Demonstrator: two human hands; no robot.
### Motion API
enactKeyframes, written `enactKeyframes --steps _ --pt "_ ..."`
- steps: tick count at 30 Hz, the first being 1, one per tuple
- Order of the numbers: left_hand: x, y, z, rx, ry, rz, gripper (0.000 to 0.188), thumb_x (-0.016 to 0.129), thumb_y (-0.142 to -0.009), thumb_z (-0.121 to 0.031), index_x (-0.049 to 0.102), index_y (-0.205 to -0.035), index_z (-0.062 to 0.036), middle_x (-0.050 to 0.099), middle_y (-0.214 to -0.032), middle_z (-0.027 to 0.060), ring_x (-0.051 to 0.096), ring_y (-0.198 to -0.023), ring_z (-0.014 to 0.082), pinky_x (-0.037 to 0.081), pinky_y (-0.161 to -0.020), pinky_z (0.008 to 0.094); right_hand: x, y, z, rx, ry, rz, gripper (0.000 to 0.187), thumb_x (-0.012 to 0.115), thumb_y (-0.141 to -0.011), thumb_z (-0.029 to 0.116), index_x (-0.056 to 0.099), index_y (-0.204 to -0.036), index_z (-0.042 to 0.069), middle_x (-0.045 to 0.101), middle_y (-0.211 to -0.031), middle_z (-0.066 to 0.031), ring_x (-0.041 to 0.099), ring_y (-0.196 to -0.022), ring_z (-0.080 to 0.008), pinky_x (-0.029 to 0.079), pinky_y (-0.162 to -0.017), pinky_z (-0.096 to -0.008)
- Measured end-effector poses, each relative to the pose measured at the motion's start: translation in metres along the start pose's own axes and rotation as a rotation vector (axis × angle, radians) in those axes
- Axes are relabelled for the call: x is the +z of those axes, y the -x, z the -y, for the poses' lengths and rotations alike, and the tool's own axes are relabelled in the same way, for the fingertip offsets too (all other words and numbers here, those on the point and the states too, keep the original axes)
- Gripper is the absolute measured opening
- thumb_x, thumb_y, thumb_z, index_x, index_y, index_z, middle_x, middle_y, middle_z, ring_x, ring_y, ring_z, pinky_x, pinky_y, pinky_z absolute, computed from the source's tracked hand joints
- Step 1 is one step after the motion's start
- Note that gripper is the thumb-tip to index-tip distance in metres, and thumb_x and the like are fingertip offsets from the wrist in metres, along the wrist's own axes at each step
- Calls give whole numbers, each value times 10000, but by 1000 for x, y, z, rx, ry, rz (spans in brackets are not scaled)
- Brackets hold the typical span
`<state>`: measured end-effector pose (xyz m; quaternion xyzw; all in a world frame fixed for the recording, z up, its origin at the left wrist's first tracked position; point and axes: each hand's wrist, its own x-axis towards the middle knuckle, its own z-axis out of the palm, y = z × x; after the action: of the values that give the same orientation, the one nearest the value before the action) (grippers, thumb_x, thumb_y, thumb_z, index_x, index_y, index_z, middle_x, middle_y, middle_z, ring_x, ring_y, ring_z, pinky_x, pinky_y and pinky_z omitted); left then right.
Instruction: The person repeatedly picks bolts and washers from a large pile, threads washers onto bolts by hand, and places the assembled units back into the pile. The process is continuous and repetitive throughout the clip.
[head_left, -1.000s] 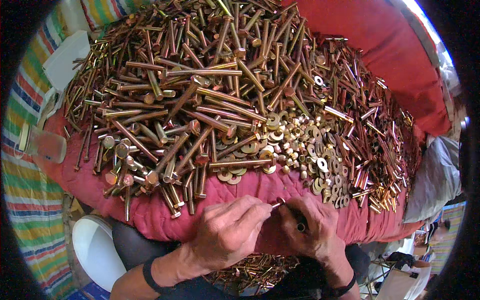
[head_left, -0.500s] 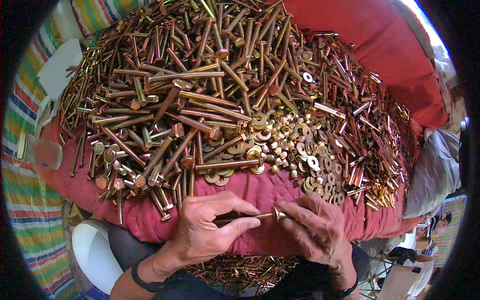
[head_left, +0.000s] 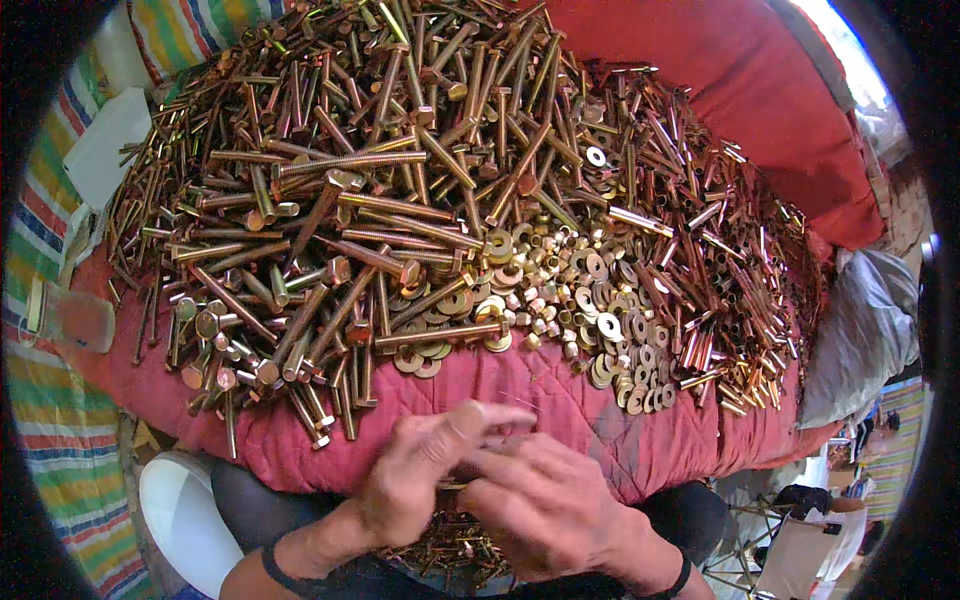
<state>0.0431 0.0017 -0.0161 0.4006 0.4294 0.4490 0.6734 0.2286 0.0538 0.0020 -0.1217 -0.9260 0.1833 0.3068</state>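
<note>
My left hand (head_left: 415,480) and my right hand (head_left: 545,500) meet in front of my lap, fingers curled toward each other and blurred. A sliver of a brass-coloured bolt (head_left: 453,485) shows between them, in my left hand's grip; the rest is covered by the fingers. What the right fingertips pinch is hidden. Just beyond the hands, on a red quilted cloth (head_left: 480,385), lie loose flat washers (head_left: 610,327) and small brass-coloured nuts (head_left: 540,310). Long hex bolts (head_left: 350,160) are heaped behind and to the left of them.
Thin metal sleeves (head_left: 700,340) are piled at the right. Below the hands, more bolts (head_left: 450,550) lie low down by my lap. A clear plastic jar (head_left: 80,318) stands at the left edge, near a white stool (head_left: 185,520). Grey plastic sheeting (head_left: 860,335) hangs on the right.
My hands have come together and moved lower, the right one going left over the bolt. The bolt, seen between them before, is now mostly covered. The view has shifted slightly.
</note>
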Motion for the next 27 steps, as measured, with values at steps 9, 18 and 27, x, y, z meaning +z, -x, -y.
enactKeyframes --steps 9,18,27 --pt "-12 -9 2 358 -306 91 372 809 -957 -166 746 -1312 -74 694 -880 14 604 -774 83 494 -703 240 -39 18 -36 687 286 -14 282 818 -875 122 714 -1130 61 697 -929 -119 696 -762 -320 562 -634 -411" --pt "-6 -14 4 155 -229 -115 227 784 -969 -144 769 -1154 -15 783 -975 73 702 -851 107 550 -754 268 -36 22 -42 542 417 165 238 802 -848 83 716 -1061 21 659 -923 -132 666 -772 -320 552 -643 -435" --pt "-3 -10 -2 255 -272 -235 131 797 -942 -108 804 -1019 -2 737 -764 17 610 -607 52 460 -540 233 -38 13 -49 582 297 11 176 764 -874 75 732 -1028 -3 694 -841 -136 715 -709 -258 547 -601 -380"
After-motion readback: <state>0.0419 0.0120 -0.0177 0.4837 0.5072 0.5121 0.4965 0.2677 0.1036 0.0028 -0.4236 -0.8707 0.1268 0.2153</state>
